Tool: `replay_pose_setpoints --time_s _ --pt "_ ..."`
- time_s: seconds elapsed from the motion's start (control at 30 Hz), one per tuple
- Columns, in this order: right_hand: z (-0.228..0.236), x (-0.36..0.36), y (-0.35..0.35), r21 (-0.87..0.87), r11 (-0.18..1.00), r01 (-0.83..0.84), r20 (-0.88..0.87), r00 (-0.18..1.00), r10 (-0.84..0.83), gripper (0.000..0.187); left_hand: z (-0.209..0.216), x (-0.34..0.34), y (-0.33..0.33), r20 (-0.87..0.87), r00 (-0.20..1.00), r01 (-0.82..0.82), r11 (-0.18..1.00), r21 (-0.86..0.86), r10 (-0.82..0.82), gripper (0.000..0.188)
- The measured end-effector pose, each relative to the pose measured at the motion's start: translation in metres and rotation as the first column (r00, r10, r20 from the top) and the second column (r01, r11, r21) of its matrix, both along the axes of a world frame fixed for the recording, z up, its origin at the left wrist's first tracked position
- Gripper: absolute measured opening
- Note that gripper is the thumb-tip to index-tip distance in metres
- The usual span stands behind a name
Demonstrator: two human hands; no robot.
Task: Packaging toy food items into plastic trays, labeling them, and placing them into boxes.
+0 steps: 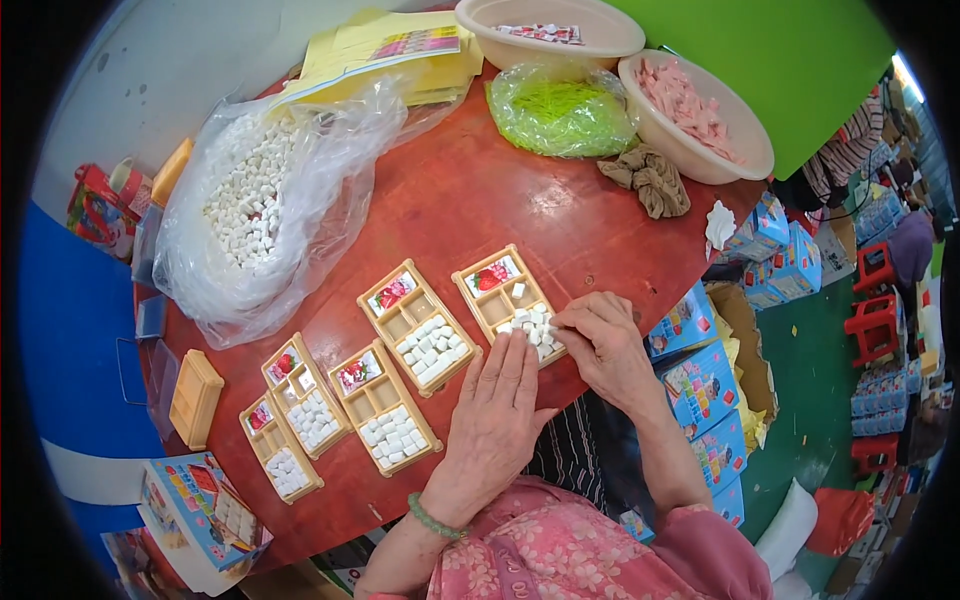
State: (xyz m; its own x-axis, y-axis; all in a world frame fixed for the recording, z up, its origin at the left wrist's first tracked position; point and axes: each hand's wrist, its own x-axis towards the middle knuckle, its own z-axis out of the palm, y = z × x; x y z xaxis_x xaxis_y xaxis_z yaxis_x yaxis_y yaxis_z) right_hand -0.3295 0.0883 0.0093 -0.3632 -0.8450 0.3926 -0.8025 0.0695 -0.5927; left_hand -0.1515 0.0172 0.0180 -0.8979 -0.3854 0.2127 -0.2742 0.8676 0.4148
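Observation:
Several tan compartment trays lie in a row on the round red table (480,190). My left hand (497,415) rests flat at the near edge of the rightmost tray (506,300), fingers together, holding nothing. My right hand (603,335) is pinched over the small white blocks (532,325) in that tray's near compartment, fingertips touching them. The tray beside it (417,327) and the three trays further left (383,408) (304,394) (279,460) each hold white blocks and a small red picture card.
A clear plastic bag of white blocks (255,200) lies at the left. Behind are yellow sheets (385,50), a green bag (562,112), two beige bowls (697,115) (549,28) and a brown cloth (650,180). A tan lid (195,397) lies left; blue boxes (700,385) stack right.

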Motion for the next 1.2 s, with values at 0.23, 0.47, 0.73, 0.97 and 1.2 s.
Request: replay_pose_setpoints --time_s 0.23,0.47,0.73,0.97,1.2 --pt "-0.003 -0.006 0.005 -0.016 1.000 0.002 0.145 0.989 0.000 0.009 0.001 0.002 0.002 0.031 0.999 -0.022 0.999 -0.026 0.022 0.076" --pt "-0.001 0.000 0.005 -0.069 0.998 0.001 0.099 0.995 0.006 0.013 0.004 -0.003 0.001 0.063 0.998 -0.024 0.999 -0.027 0.026 0.072" --pt "0.000 0.015 -0.002 -0.029 0.998 0.050 -0.047 0.998 -0.051 0.020 0.000 0.000 0.001 0.041 0.999 -0.016 1.000 -0.019 0.016 0.080" --pt "-0.004 0.018 0.000 -0.077 0.997 0.024 -0.029 0.999 -0.026 0.017 -0.004 0.008 0.004 -0.018 0.999 -0.029 0.997 0.067 0.030 0.080" --pt "-0.005 0.014 0.002 -0.015 0.999 -0.051 -0.019 0.999 0.051 0.014 -0.008 0.014 0.002 0.025 1.000 -0.017 0.999 0.043 0.016 0.077"
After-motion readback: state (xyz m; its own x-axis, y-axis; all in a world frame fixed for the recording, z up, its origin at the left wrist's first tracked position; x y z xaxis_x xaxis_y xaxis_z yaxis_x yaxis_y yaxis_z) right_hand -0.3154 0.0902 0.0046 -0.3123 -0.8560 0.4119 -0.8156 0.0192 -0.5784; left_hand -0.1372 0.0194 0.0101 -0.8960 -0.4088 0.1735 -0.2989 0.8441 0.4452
